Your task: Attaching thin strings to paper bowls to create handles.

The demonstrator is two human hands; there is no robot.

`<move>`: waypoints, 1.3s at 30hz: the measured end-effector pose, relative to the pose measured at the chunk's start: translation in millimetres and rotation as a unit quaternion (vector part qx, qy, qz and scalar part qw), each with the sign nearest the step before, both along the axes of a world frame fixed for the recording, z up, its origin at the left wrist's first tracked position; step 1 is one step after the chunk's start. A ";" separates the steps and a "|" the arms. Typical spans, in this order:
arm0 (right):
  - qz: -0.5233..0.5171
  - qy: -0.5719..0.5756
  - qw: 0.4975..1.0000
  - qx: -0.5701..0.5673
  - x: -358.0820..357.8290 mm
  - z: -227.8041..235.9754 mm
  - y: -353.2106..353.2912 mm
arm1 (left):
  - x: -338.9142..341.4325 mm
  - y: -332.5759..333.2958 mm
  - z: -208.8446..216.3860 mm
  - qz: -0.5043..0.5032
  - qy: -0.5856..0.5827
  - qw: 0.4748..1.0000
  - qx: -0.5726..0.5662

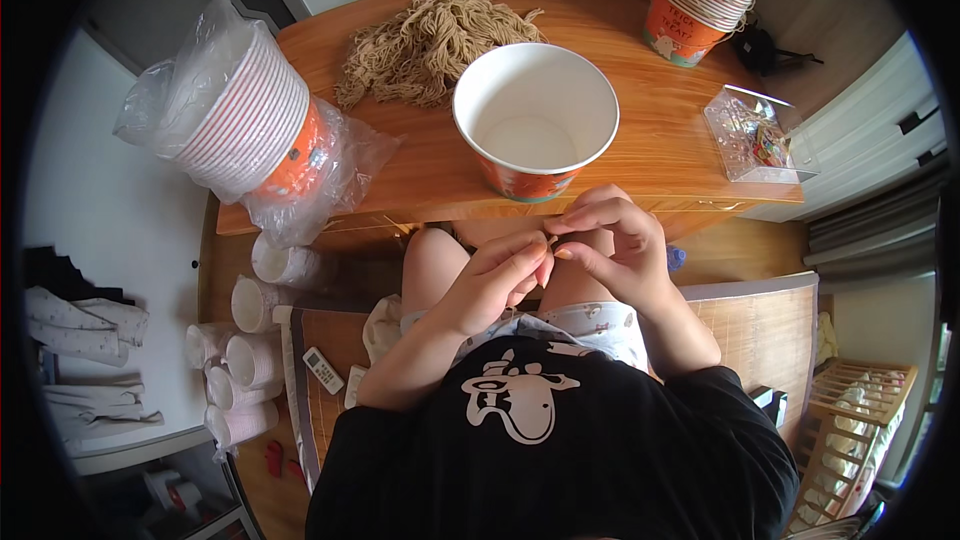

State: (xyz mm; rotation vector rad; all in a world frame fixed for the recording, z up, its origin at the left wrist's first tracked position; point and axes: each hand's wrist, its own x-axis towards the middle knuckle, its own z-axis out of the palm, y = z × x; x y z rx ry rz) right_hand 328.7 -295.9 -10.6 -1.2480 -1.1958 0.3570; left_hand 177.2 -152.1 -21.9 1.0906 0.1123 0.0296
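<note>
Cord (552, 241) pinched between fingertips of left hand (490, 280) and right hand (625, 245), just short of worktop (660, 140)! Nearby bucket (540, 90): no cord seen on it. Corded stack (700, 5), far right, looks done; wrapped stack (250, 120), left, and heaped strands (430, 45) seemingly waiting.

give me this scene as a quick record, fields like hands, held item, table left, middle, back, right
left hand: fingertips pinched together, above the lap
right hand: thumb and index finger meeting the left fingertips
held item: small tan piece, too small to identify
table left: nested bucket stack in clear plastic
table middle: single bucket, white inside, upright
table back: heap of tan cord, behind and left of the single bucket
table right: second bucket stack; clear box with small items
</note>
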 end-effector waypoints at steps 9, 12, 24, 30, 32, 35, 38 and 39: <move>-0.073 -0.280 0.957 -0.037 5.1 3.4 3.8 | 6.3 -3.3 0.6 0.142 -0.083 0.944 0.285; -0.084 -0.365 0.927 -0.026 3.5 6.5 5.0 | 7.3 -8.2 8.5 0.250 -0.106 0.834 0.480; -0.017 -0.331 0.942 0.047 9.6 -1.5 14.6 | 4.9 -10.9 12.6 0.267 -0.151 0.771 0.558; -0.040 -0.361 0.932 0.015 13.2 14.0 15.1 | 6.9 -7.7 10.0 0.280 -0.145 0.784 0.535; -0.098 -0.409 0.907 0.014 23.6 18.9 15.2 | 9.6 -4.9 10.3 0.290 -0.139 0.786 0.529; -0.196 -0.459 0.865 -0.043 34.9 33.8 15.3 | 17.2 -3.8 7.0 0.314 -0.082 0.844 0.427; -0.192 -0.483 0.850 -0.086 42.2 33.6 19.4 | 27.4 4.3 -10.7 0.312 -0.072 0.873 0.368; -0.192 -0.483 0.850 -0.085 41.6 32.5 20.4 | 29.8 5.3 -14.5 0.312 -0.073 0.873 0.368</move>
